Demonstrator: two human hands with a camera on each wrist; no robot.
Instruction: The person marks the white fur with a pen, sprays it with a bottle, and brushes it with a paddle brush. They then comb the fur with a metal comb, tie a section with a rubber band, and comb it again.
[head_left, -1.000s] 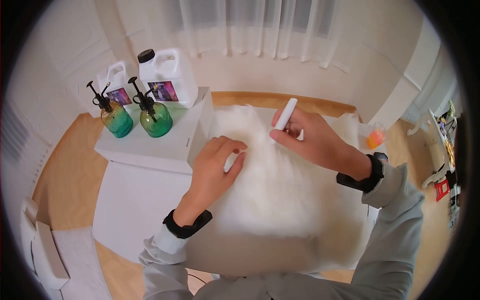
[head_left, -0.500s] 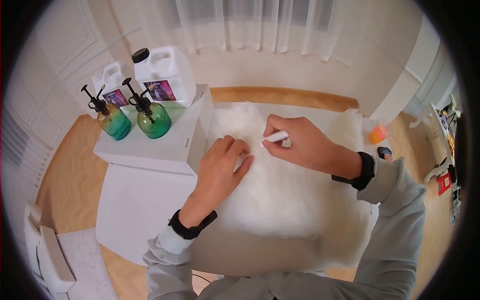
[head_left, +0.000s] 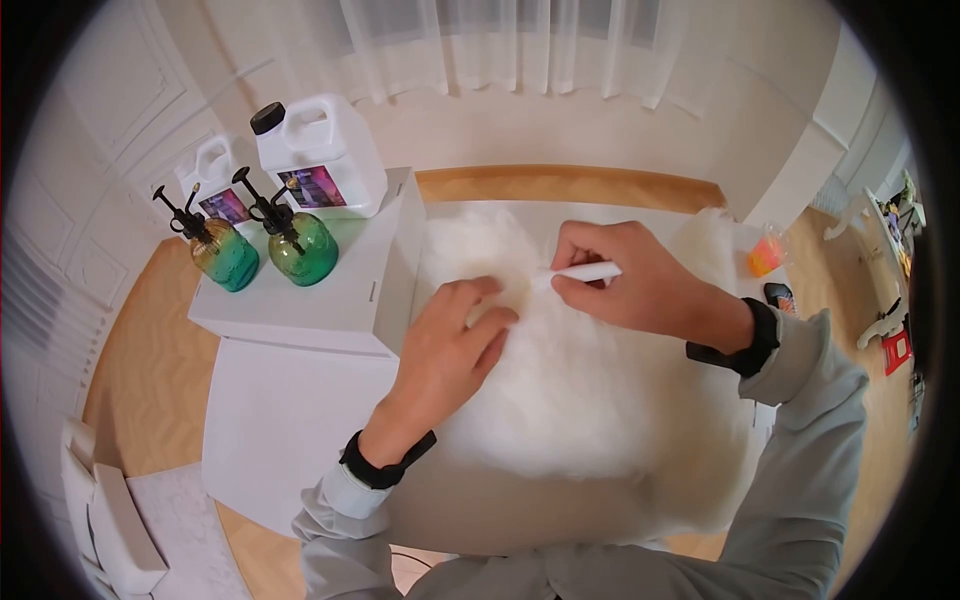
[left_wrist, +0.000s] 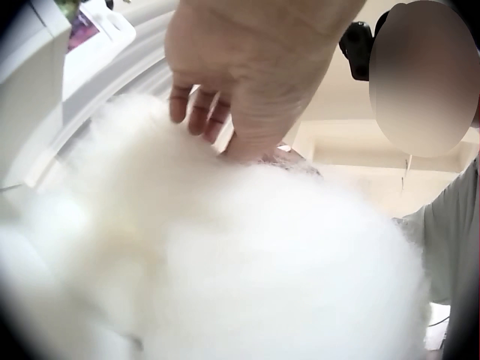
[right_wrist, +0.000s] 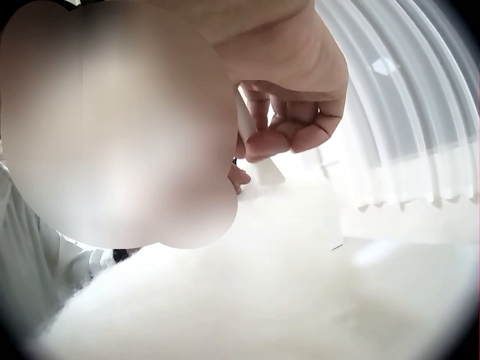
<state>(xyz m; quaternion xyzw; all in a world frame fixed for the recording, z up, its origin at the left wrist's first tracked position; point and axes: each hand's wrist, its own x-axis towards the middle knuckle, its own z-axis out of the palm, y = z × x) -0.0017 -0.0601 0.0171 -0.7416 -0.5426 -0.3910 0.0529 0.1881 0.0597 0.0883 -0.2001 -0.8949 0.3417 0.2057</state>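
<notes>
While the right hand (head_left: pixel 645 280) pinches a white stick (head_left: pixel 592 271) against the fur (head_left: pixel 560 400) on the table (head_left: pixel 520 515), the left hand (head_left: pixel 445 345) is near it, fingers loosely bent, thumb apart. Two sprayers (head_left: pixel 303 252) stand on a box (head_left: pixel 372 245)

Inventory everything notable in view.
fluff: unclear count, white, on table
stick: one, white, in right hand
table: one, white, beneath fluff
box: one, white, table's left
sprayers: two, green-amber, on box
jugs: two, white, behind sprayers
container: one, orange, table's right
dark object: one, black, beside container
curtain: one, white, back wall
clutter: several, mixed, far right
left hand: one, at fluff
right hand: one, at fluff
wristbands: two, black, wrists
sleeves: two, grey, arms
</notes>
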